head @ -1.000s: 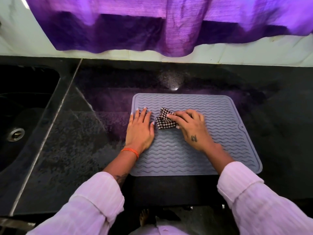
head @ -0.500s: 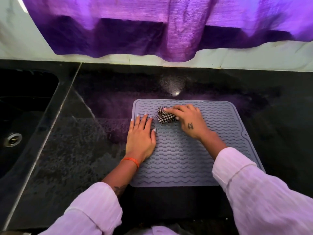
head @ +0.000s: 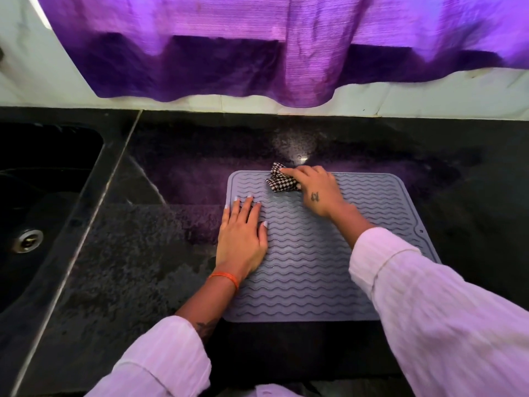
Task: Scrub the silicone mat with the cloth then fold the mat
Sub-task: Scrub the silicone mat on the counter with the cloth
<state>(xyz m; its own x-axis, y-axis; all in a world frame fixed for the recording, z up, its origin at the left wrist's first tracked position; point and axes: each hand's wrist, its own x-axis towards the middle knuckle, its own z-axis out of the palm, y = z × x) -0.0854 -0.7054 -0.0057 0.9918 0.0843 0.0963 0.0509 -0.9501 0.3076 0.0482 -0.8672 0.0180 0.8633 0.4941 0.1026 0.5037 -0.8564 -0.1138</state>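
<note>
Scrub step in hand: your right hand (head: 315, 190) grips the bunched checked cloth (head: 280, 181) at the far edge of the grey silicone mat (head: 309, 270), which lies flat on the black counter (head: 143, 253). Your left hand (head: 243, 239) lies flat, fingers straight, pinning the mat's left side. Next: work the near ribs; fold not yet due

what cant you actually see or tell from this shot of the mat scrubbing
Head view only:
- Part of the checkered cloth: covered by the right hand.
- The silicone mat: its near right corner is hidden by the right sleeve, and a patch lies under the left hand.
- The sink: cut off by the left edge, its inside too dark to read.
- Whether the mat is wet or soiled: cannot tell.
</note>
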